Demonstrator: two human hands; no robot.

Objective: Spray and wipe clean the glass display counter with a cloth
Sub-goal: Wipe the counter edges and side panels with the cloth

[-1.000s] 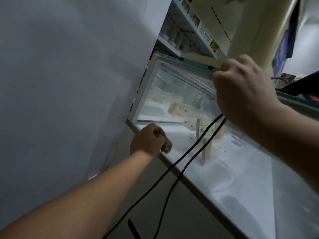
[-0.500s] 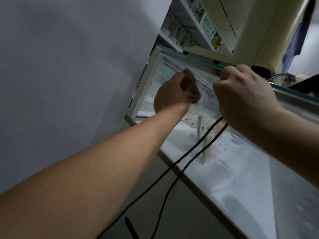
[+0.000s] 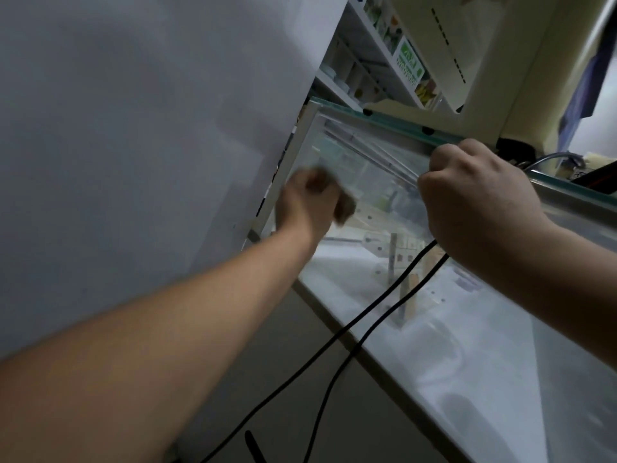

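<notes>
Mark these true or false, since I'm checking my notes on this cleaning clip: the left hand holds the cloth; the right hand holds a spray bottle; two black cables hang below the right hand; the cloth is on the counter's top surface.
1. The left hand holds the cloth. True.
2. The right hand holds a spray bottle. False: no bottle shows; it is a closed fist by the counter's top edge.
3. Two black cables hang below the right hand. True.
4. The cloth is on the top surface. False: it is against the front glass.

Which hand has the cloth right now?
The left hand, pressing the cloth on the glass. The right hand grips black cables instead.
</notes>
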